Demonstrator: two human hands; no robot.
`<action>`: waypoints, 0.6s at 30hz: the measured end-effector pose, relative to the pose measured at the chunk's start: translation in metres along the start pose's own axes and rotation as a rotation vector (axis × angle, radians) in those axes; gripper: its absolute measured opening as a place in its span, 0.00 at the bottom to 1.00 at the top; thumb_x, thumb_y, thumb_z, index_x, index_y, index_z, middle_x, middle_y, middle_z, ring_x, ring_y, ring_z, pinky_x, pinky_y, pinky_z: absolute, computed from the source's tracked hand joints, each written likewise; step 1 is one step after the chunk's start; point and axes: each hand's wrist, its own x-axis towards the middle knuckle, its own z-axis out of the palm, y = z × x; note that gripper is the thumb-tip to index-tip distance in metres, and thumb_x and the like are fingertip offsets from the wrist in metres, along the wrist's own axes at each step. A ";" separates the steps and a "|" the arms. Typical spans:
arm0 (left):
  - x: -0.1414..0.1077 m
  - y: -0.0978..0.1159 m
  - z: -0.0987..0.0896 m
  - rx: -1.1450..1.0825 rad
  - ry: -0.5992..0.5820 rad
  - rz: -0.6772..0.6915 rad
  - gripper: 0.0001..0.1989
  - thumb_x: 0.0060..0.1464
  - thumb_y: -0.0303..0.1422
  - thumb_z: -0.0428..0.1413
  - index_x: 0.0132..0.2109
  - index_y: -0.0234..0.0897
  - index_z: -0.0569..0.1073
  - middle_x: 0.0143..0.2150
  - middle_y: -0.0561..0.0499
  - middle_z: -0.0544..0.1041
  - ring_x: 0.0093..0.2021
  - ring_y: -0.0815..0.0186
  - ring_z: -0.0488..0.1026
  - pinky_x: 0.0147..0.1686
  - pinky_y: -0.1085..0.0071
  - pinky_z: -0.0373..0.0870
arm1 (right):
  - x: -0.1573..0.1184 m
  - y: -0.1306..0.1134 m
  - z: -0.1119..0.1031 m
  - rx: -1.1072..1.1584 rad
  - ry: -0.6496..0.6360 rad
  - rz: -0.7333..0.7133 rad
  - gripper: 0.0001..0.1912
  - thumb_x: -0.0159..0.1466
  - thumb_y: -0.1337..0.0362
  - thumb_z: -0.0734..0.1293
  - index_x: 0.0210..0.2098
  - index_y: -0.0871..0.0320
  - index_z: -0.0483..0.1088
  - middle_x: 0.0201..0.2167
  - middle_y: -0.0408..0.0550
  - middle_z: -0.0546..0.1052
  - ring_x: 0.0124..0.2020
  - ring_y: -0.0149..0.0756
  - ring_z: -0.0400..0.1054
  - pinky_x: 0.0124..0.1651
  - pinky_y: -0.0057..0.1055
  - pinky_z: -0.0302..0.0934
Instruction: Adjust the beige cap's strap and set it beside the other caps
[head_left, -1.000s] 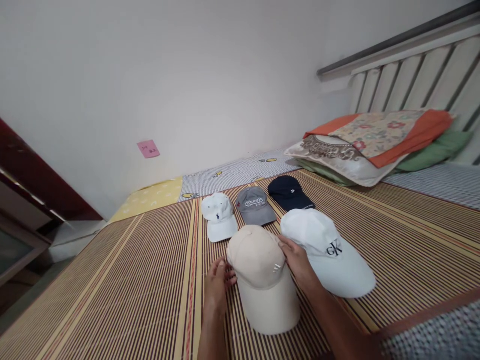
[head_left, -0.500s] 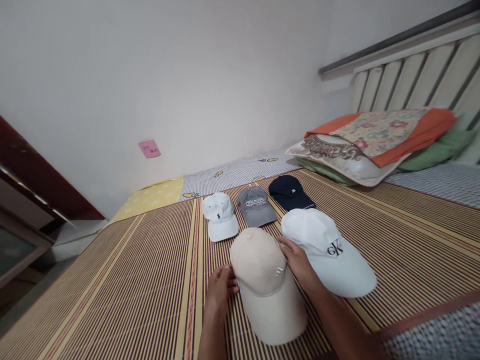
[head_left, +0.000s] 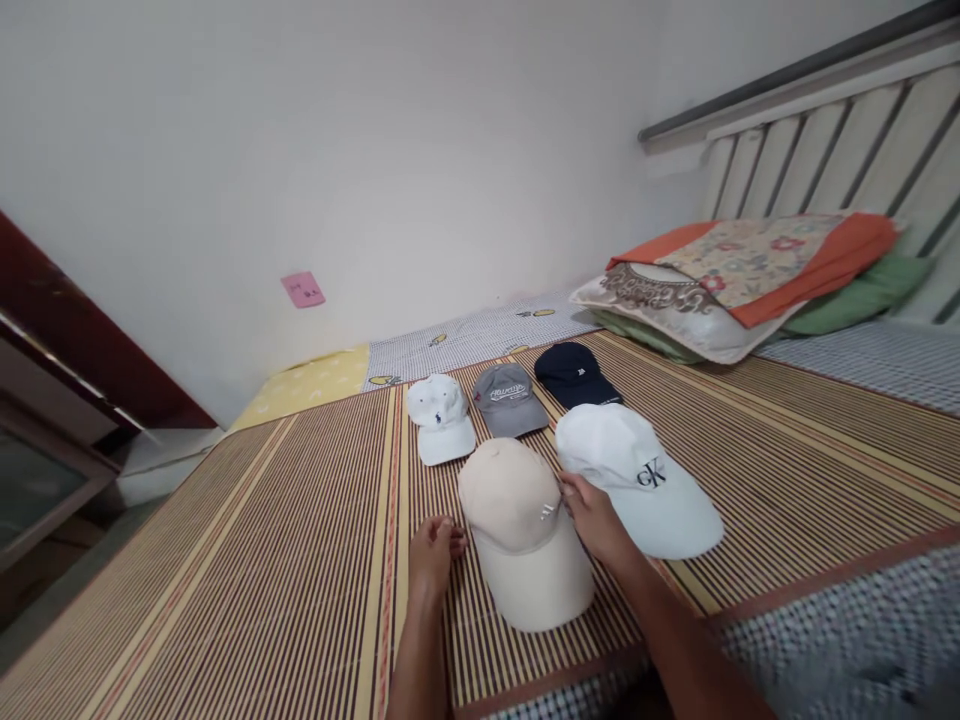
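A beige baseball cap [head_left: 514, 500] with a small pale logo rests on the striped mat, its brim towards me. My left hand [head_left: 435, 548] is beside its left edge, fingers loosely curled and slightly apart from it. On the other side, my right hand [head_left: 596, 512] has its fingertips at the cap's right edge, between it and a white cap [head_left: 615, 455] with black "CK" lettering. Whether those fingertips touch the beige cap is hard to see. Behind are a small white cap [head_left: 441, 410], a grey cap [head_left: 510, 400] with lettering, and a navy cap [head_left: 574, 372].
The striped mat [head_left: 300, 560] covers the bed. Stacked pillows [head_left: 705, 300] with an orange floral cloth lie at the back right, before a white radiator [head_left: 810, 150]. A pink note [head_left: 303, 290] is stuck to the wall.
My left hand has drawn away from the beige cap's side, and my right hand has eased slightly outward from it. The view has shifted a little; the caps stay on the mat.
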 end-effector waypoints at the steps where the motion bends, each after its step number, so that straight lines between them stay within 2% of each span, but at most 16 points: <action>1: -0.003 0.000 -0.002 0.010 -0.009 0.019 0.19 0.47 0.48 0.58 0.36 0.36 0.71 0.30 0.45 0.80 0.29 0.60 0.80 0.34 0.62 0.78 | -0.006 -0.002 -0.003 -0.019 -0.014 -0.007 0.27 0.64 0.53 0.59 0.54 0.62 0.75 0.52 0.61 0.81 0.54 0.52 0.75 0.58 0.49 0.67; 4: -0.026 0.004 -0.011 0.075 -0.017 0.108 0.21 0.48 0.49 0.57 0.39 0.35 0.73 0.34 0.41 0.81 0.36 0.54 0.82 0.42 0.54 0.79 | -0.031 -0.007 -0.017 -0.067 -0.049 -0.030 0.27 0.64 0.53 0.58 0.54 0.63 0.74 0.51 0.62 0.81 0.53 0.52 0.76 0.57 0.49 0.68; 7: -0.074 -0.001 -0.019 0.179 0.014 0.236 0.23 0.49 0.47 0.59 0.46 0.35 0.76 0.46 0.38 0.81 0.49 0.50 0.79 0.56 0.47 0.72 | -0.066 -0.006 -0.034 -0.113 -0.048 -0.050 0.26 0.63 0.53 0.60 0.53 0.61 0.74 0.51 0.62 0.81 0.52 0.53 0.76 0.57 0.51 0.68; 10: -0.131 -0.022 -0.019 0.281 -0.018 0.346 0.19 0.53 0.42 0.59 0.50 0.38 0.79 0.56 0.39 0.78 0.61 0.48 0.72 0.65 0.46 0.62 | -0.101 0.002 -0.045 -0.180 0.001 -0.090 0.25 0.60 0.53 0.64 0.51 0.60 0.75 0.54 0.63 0.79 0.58 0.57 0.72 0.64 0.56 0.61; 12: -0.161 -0.038 -0.015 0.509 -0.046 0.484 0.20 0.61 0.39 0.53 0.57 0.39 0.76 0.63 0.38 0.73 0.65 0.49 0.68 0.65 0.45 0.63 | -0.118 0.009 -0.044 -0.242 0.035 -0.162 0.24 0.61 0.53 0.65 0.52 0.59 0.75 0.53 0.62 0.79 0.58 0.57 0.72 0.65 0.57 0.59; 15: -0.182 -0.052 -0.006 0.732 -0.085 0.619 0.25 0.66 0.33 0.49 0.68 0.43 0.67 0.73 0.40 0.61 0.72 0.52 0.60 0.67 0.47 0.62 | -0.131 0.016 -0.035 -0.231 0.050 -0.207 0.25 0.61 0.54 0.65 0.54 0.60 0.73 0.54 0.62 0.79 0.59 0.55 0.71 0.65 0.55 0.61; 18: -0.186 -0.053 0.004 0.915 -0.082 0.742 0.29 0.66 0.28 0.47 0.72 0.48 0.60 0.76 0.42 0.56 0.74 0.53 0.54 0.68 0.43 0.57 | -0.133 0.018 -0.026 -0.207 0.046 -0.210 0.27 0.61 0.56 0.65 0.56 0.61 0.72 0.57 0.62 0.77 0.59 0.54 0.71 0.64 0.55 0.62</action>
